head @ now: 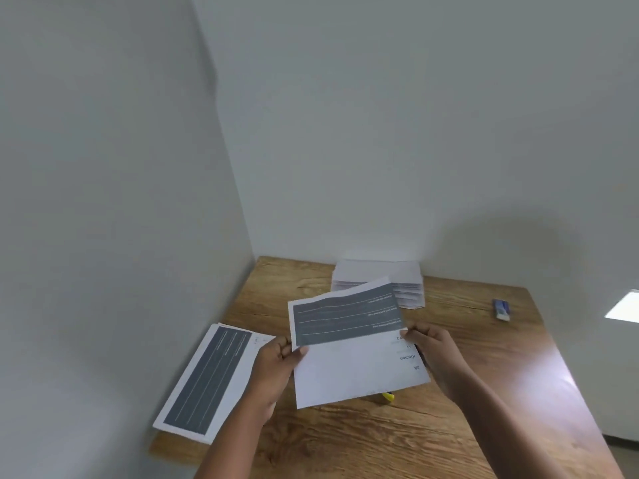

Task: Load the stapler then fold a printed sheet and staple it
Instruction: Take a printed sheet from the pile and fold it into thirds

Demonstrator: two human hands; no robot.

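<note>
**Printed sheet held mid-fold above the desk**

I see both hands lifting one printed sheet (356,344) over a wooden table (484,392) set in a corner of two pale walls. My left hand (276,364) pinches the sheet's left edge, thumb on top and fingers beneath; my right hand (434,350) grips the right edge in the same way, so each hand is closed on the paper. The sheet's far part, bearing a dark grey panel crossed by thin white lines, is bent over toward me and partly covers the white near part. Along the right margin I can read "Kitchen" and "2A", turned sideways; the small white captions on the grey panel are too blurred to read. A yellow object (388,397) peeks out from under the sheet's near edge; it may be the stapler, though I cannot tell, as little of it shows. To the left lies a stack of printed sheets (207,382) showing the same grey panel. Behind the held sheet sits a pile of folded white papers (380,274). Well apart at the right lies a small blue-and-white box (501,309), its label illegible.
</note>
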